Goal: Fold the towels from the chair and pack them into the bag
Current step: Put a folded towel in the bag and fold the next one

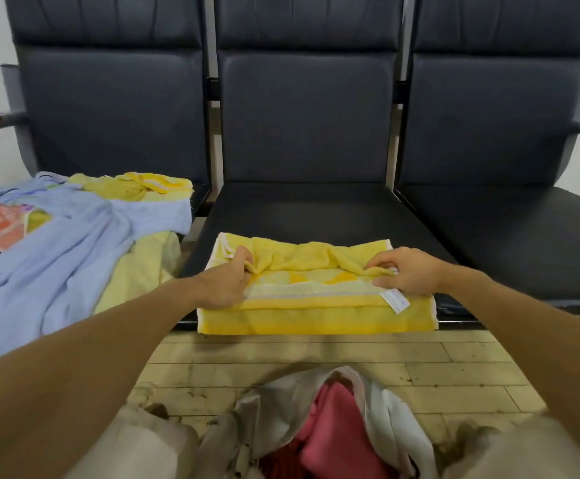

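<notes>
Both hands are on the towel (316, 305). Our left hand (228, 283) has its fingers curled round a bunched ridge of cloth at the left end. Our right hand (402, 271) pinches the same ridge at the right end, just above the tag (395, 300). The towel lies on the middle chair (316, 209) seat with its near edge a bit over the front, already doubled into a flat strip of several layers. The gripped layer is raised and crumpled, so we read this as mid-fold, with the top layer not yet laid flat. On the left seat there's a pile (74, 229), all loose: a blue piece on top, pale yellow under it, an orange one at the far left and a brighter yellow at the back. The bag (281, 399) is on the floor (454, 354) between our knees with its mouth open. A pink towel (330, 430) is inside, with something dark red next to it that we can't identify. Our estimate is at least one towel packed, one nearly folded and about four untouched, so under halfway. What's left is to flatten this fold, drop the towel in the bag, then work through the pile.
</notes>
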Motion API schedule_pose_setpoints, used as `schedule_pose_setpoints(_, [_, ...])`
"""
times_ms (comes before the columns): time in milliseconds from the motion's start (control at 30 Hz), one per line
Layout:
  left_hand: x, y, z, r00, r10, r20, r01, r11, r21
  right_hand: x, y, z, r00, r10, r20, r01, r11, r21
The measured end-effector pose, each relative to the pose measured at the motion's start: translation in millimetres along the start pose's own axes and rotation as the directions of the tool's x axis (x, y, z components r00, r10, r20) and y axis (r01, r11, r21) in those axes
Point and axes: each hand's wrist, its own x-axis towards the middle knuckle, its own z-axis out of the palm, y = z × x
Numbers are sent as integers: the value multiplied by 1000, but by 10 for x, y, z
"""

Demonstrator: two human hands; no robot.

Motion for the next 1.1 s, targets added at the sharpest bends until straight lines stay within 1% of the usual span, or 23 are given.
schedule_pose_setpoints(67, [85,-70,-4,999,16,-49,-14,1000,28,134,-6,79,1000,1,-22,-1,1000,-11])
schedule_pose_setpoints(200, [244,-188,-42,987,21,-157,-10,998,69,352,-18,161,998,-10,-55,13,999,47])
schedule_pose_setpoints(233, [278,-199,-48,984,21,-179,-10,998,60,385,-19,168,997,-12,-82,17,998,65])
schedule_pose_setpoints(333, [323,-196,-90,954,35,-297,-37,999,-3,425,-9,135,966,42,-254,-3,988,153])
schedule_pose_setpoints(400, [315,-210,-128,910,25,-414,-66,994,-84,392,-41,67,923,89,-374,-2,974,226])
schedule_pose_setpoints(433, [300,-221,-152,883,13,-469,-87,987,-136,366,-53,29,904,89,-418,14,972,237])
schedule_pose_setpoints(533, [174,-232,-256,809,-28,-587,-166,947,-274,217,-81,-98,861,43,-507,72,976,206])
schedule_pose_setpoints(600, [52,-264,-337,786,-56,-615,-186,928,-323,66,-72,-158,854,28,-520,92,975,204])
schedule_pose_setpoints(667, [-87,-308,-398,802,-74,-593,-188,911,-367,-89,-36,-185,865,37,-500,71,978,197])
schedule_pose_setpoints(767, [-305,-299,-449,860,-93,-502,-152,892,-426,-281,3,-201,885,54,-463,40,981,190])
schedule_pose_setpoints(900, [-523,-222,-487,903,-91,-420,-114,892,-438,-473,-39,-237,892,54,-448,61,969,239])
schedule_pose_setpoints(967, [-582,-238,-477,947,-79,-312,-53,918,-393,-521,-32,-231,931,63,-359,23,972,232])
schedule_pose_setpoints(1033, [-611,-256,-447,979,-87,-182,26,949,-314,-520,-4,-193,979,68,-191,-35,984,172])
schedule_pose_setpoints(1067, [-607,-252,-438,983,-100,-155,49,952,-303,-513,0,-180,988,69,-141,-46,986,160])
schedule_pose_setpoints(1100, [-587,-242,-431,981,-110,-160,55,949,-310,-506,-5,-184,990,75,-121,-54,983,174])
